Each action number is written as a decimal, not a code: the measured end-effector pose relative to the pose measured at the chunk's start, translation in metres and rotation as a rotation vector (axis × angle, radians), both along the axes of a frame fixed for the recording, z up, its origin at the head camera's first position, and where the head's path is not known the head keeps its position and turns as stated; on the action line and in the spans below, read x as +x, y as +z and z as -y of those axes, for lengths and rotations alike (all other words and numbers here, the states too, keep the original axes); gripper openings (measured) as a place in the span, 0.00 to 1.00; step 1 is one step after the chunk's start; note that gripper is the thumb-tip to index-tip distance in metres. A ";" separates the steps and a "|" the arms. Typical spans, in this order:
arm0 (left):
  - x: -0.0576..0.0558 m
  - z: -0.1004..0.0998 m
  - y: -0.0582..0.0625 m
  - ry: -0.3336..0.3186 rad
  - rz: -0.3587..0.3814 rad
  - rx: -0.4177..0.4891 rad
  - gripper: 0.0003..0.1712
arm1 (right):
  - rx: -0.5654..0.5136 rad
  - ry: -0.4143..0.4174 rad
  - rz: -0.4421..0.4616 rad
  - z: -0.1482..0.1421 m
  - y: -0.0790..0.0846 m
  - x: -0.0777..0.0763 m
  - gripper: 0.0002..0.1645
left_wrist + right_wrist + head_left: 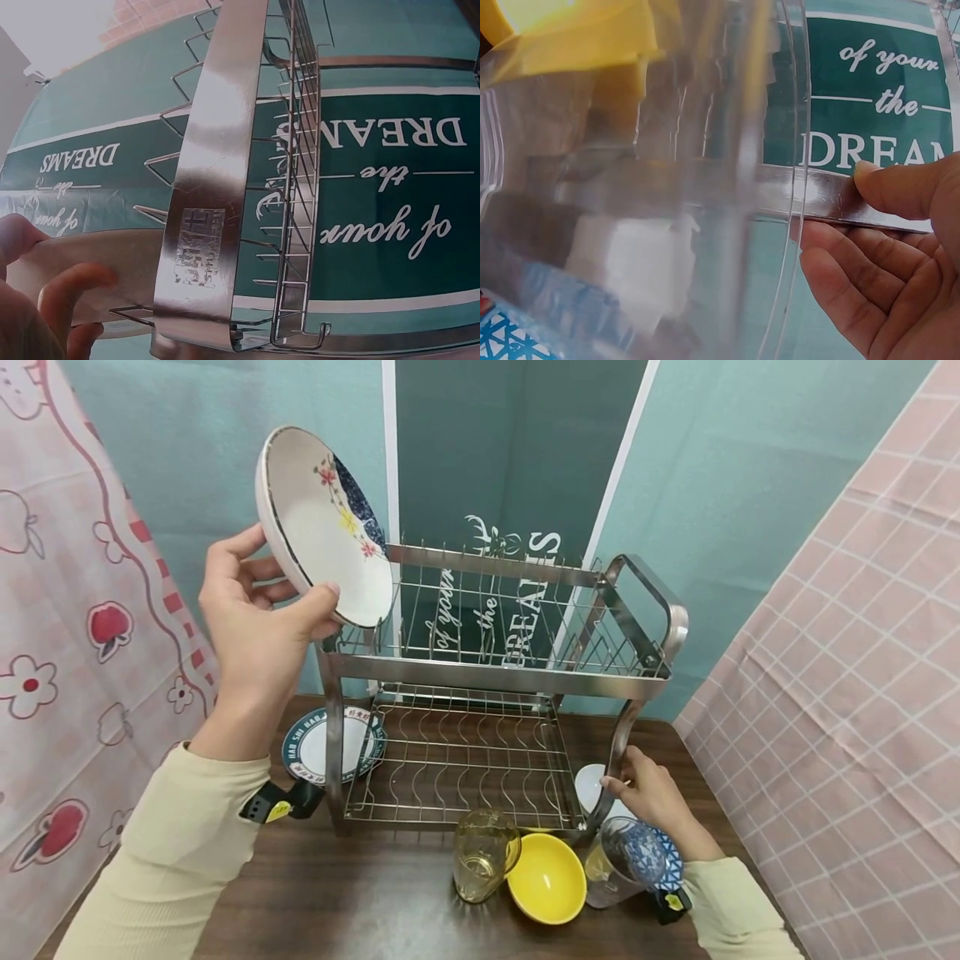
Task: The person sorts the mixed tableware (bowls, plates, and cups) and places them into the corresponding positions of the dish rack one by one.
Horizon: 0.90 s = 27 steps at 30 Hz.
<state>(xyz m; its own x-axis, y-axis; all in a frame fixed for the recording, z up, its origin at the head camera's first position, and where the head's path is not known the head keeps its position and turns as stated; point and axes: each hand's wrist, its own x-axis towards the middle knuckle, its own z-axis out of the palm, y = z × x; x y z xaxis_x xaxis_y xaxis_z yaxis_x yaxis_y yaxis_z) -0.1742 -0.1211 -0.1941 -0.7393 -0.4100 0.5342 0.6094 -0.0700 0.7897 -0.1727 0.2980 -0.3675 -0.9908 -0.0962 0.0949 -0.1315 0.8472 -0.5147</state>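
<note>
A white shallow bowl (300,518) with a dark rim, a blue patch and red and yellow flowers is held by my left hand (258,618), thumb at the rim and fingers behind. It is tilted on edge at the left end of the upper tier of a two-tier metal dish rack (495,673). In the left wrist view, the bowl (112,262) is beside the rack's side rail (214,135). My right hand (652,795) grips the rack's front right leg (624,735); in the right wrist view, the thumb lies on the metal strip (825,196), fingers on its other side.
A green-rimmed plate (322,747) lies left of the rack. In front are an amber glass mug (480,864), a yellow bowl (547,881) and a clear cup (611,872). A small white bowl (589,787) and a blue-patterned dish (672,852) are at the right. Curtains surround the table.
</note>
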 end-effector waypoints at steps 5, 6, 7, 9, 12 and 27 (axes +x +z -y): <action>-0.002 0.001 0.002 0.014 0.040 -0.040 0.35 | -0.001 -0.003 0.001 0.000 0.000 0.000 0.14; -0.002 0.000 0.002 0.017 0.048 -0.053 0.35 | -0.001 -0.003 0.002 0.000 0.000 0.000 0.14; -0.003 0.000 0.003 0.018 0.053 -0.064 0.35 | 0.000 -0.003 0.003 0.000 0.000 0.000 0.14; -0.003 -0.001 0.003 0.028 0.066 -0.087 0.34 | 0.002 -0.003 0.002 0.000 0.000 0.000 0.14; -0.005 -0.001 0.005 0.049 0.082 -0.110 0.34 | 0.004 -0.004 -0.005 -0.001 -0.001 0.000 0.14; -0.016 -0.002 0.016 0.134 0.187 -0.270 0.32 | -0.012 0.000 -0.005 0.000 -0.002 0.000 0.14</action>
